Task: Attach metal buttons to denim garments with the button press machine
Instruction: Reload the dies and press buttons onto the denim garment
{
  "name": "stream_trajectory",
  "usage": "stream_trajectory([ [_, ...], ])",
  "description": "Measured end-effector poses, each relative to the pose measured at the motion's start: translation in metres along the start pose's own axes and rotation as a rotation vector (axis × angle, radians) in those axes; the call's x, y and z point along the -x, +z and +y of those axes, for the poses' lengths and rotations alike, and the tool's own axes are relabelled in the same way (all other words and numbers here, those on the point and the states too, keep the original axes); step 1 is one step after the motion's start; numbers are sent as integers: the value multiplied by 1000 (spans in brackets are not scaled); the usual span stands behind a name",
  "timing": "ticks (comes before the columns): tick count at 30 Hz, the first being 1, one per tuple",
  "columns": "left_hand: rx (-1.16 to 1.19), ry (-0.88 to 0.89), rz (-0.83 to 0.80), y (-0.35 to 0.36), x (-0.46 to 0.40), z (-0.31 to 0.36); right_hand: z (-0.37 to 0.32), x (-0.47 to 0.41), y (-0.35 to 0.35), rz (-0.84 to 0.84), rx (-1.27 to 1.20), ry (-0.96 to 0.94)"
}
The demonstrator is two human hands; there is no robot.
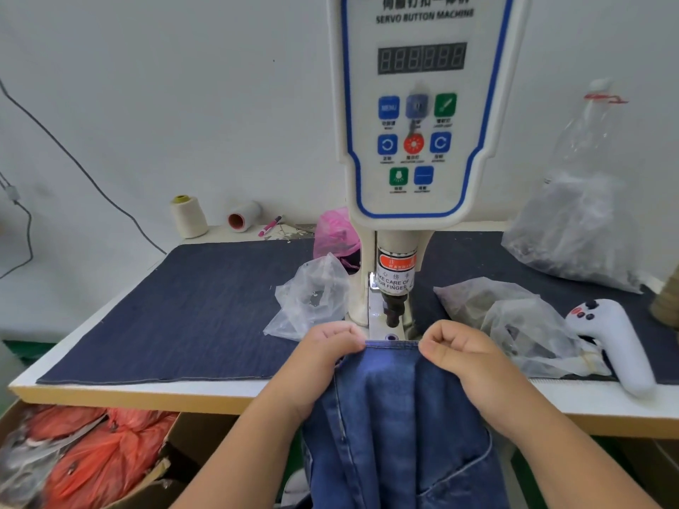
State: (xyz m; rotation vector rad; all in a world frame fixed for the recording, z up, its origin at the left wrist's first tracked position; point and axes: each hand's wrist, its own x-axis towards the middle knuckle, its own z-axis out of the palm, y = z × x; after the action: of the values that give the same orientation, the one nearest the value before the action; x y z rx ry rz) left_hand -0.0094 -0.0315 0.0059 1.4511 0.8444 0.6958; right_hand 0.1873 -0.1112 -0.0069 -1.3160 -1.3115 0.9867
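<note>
A blue denim garment (397, 416) hangs from the table's front edge, its stitched top edge stretched just in front of the press. My left hand (327, 347) pinches that edge on the left and my right hand (455, 347) pinches it on the right. The white servo button machine (415, 104) stands straight ahead, its dark press head (392, 310) raised above a small round die (391, 337) that shows right behind the denim edge. No button on the garment is visible.
Dark denim cloth (183, 310) covers the table. Clear plastic bags (312, 299) lie either side of the press, a bigger one (580, 222) at back right. A white handheld controller (613, 343) lies right. Thread cones (188, 216) stand behind. A box with orange bags (95, 457) sits below left.
</note>
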Motion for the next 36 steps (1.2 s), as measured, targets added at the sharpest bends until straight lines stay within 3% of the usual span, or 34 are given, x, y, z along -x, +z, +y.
stream_trajectory([
  [2, -69, -30, 51, 1, -14, -3, 7, -7, -1, 15, -141, 79],
  [7, 64, 34, 55, 3, -23, -16, 18, -20, -3, 51, -307, 168],
  [18, 154, 72, -33, 0, -27, -34, 24, -19, -1, 45, -313, 110],
  [36, 153, 62, -29, -1, -21, -31, 19, -14, 2, 84, -257, 84],
])
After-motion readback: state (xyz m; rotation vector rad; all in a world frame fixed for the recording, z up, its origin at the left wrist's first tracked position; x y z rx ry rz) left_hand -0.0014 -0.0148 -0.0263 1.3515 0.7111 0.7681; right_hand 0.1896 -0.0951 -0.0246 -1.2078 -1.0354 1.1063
